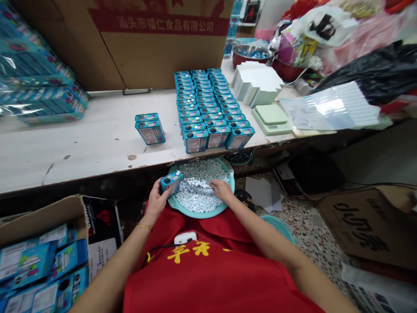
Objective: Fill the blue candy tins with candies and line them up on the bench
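My left hand (pixel 157 200) is wrapped round a small blue box (pixel 171 181), tilted over the left rim of a turquoise basin (pixel 230 174). A few white pieces lie on the box's top end. Small white candy-like pellets (pixel 198 202) fill the basin on my lap. Over its right side, my right hand (pixel 221 190) is closed in a pinch. Beside those fingertips a raised band of pellets runs left towards the box; whatever the fingers grip there is too indistinct to name.
Rows of upright blue boxes (pixel 208 104) stand on the white table (pixel 107 148), with two more boxes (pixel 150 129) to their left. A pale green scale (pixel 272 117) and stacked white cards (pixel 257 82) are at right. An open carton (pixel 42 208) holds blue packages at lower left.
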A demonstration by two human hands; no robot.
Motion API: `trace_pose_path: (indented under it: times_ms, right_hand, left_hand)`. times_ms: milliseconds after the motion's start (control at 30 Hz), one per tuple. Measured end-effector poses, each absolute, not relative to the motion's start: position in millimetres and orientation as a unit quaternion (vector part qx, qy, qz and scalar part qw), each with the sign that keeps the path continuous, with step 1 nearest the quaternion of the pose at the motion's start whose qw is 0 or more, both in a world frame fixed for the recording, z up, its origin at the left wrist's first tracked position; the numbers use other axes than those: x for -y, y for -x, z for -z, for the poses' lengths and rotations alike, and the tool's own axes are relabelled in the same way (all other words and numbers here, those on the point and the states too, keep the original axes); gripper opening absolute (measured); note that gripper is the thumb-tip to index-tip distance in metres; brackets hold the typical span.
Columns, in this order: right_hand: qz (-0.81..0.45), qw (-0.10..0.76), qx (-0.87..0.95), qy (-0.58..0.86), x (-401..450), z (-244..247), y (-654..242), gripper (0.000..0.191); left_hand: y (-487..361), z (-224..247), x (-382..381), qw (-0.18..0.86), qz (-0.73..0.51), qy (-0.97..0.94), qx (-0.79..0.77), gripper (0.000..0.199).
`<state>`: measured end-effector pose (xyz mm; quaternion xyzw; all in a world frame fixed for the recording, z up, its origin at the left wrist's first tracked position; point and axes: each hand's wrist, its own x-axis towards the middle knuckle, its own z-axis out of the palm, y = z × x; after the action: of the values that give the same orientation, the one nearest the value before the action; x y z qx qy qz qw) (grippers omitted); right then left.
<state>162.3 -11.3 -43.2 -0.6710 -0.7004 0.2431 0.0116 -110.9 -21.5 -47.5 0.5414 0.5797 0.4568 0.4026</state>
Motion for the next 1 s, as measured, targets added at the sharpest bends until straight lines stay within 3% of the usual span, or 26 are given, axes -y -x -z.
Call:
trace_pose_path:
  times_ms: [200,300,500,667,833,1000]
  right_hand:
    - [-0.253,0.118,0.733,0.621,7.6,-24.6,-176.8,0.025]
    - [-0.221,0.071,0.768,0.597,3.5,-59.1,-168.3,0.027]
    - [-0.111,-0.106,0.808,0.569,-0.1,-105.2,-140.2,0.029]
    - [-0.072,-0.12,0.831,0.538,4.6,-129.0,-115.1,0.029]
    - [-0.063,-0.111,0.827,0.547,8.4,-130.6,-128.9,0.027]
    - [-0.085,-0.161,0.761,0.622,15.9,-72.2,-180.0,0.029]
  left_hand:
    - [96.3,33.3,23.4,0.388,-0.421,-0.587,-0.572,0.044]
    - [85.6,30.7,23.5,0.377,-0.409,-0.613,-0.561,0.041]
    - [75.6,29.6,23.3,0.34,-0.393,-0.664,-0.537,0.039]
    - [73.8,29.2,24.3,0.326,-0.392,-0.682,-0.524,0.037]
    - [79.3,34.9,24.9,0.341,-0.409,-0.656,-0.534,0.038]
    - [93.5,41.8,27.9,0.374,-0.415,-0.626,-0.544,0.039]
